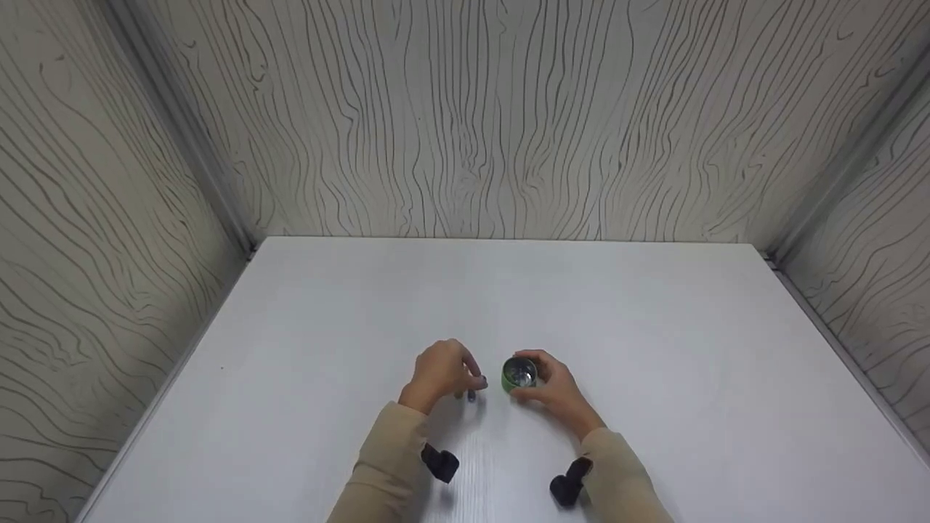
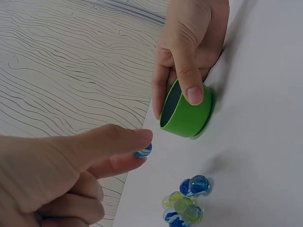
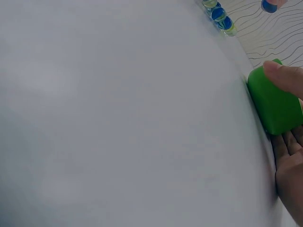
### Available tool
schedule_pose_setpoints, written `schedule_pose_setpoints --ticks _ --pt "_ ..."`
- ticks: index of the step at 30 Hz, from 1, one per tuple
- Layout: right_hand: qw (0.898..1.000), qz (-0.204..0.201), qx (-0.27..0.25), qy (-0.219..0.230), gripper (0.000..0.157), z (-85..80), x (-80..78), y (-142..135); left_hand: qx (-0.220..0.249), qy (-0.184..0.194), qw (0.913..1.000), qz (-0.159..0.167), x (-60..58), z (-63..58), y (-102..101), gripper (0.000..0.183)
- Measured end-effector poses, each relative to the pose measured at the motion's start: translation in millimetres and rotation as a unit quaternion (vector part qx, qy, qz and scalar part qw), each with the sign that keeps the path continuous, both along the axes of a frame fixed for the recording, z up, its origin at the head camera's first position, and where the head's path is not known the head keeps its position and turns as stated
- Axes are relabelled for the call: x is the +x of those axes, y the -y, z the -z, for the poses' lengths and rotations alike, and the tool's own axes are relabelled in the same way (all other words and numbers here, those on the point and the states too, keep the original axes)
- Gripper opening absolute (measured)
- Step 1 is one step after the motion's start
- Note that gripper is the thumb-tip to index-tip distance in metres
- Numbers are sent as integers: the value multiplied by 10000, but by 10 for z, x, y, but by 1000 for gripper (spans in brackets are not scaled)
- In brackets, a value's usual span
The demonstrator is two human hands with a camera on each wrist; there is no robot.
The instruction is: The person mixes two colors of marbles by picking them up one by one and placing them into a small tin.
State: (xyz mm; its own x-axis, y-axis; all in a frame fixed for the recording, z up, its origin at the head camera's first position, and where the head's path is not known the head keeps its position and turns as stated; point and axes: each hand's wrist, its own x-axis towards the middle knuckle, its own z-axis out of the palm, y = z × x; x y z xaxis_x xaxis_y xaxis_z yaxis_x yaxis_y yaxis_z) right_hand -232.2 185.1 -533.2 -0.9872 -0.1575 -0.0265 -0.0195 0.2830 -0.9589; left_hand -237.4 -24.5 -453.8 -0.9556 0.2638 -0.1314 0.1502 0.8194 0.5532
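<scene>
Between thumb and forefinger my left hand (image 1: 442, 369) pinches a blue-and-white glass marble (image 2: 144, 151), held just above the table and a little left of a small green cup (image 2: 187, 116). My right hand (image 1: 554, 385) grips that cup from the right, thumb on the near side and fingers round the far side. The cup stands on the table with its dark mouth tipped slightly toward the left hand in the left wrist view. Below the left hand lies a cluster of several glass marbles (image 2: 183, 205), blue and yellow-green. What the cup contains is unclear.
The white table (image 1: 625, 312) stretches around both hands. Panels with a wood-grain pattern (image 1: 465, 123) rise behind it and at both sides. A dark wrist camera (image 1: 440, 463) is strapped at the left sleeve, another dark camera (image 1: 569, 482) at the right.
</scene>
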Motion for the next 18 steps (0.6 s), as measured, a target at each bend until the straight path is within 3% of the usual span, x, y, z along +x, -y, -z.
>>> schedule_pose_setpoints --ticks 18 --pt "9999 71 37 80 65 -18 6 5 8 -591 9982 103 0 1 -122 16"
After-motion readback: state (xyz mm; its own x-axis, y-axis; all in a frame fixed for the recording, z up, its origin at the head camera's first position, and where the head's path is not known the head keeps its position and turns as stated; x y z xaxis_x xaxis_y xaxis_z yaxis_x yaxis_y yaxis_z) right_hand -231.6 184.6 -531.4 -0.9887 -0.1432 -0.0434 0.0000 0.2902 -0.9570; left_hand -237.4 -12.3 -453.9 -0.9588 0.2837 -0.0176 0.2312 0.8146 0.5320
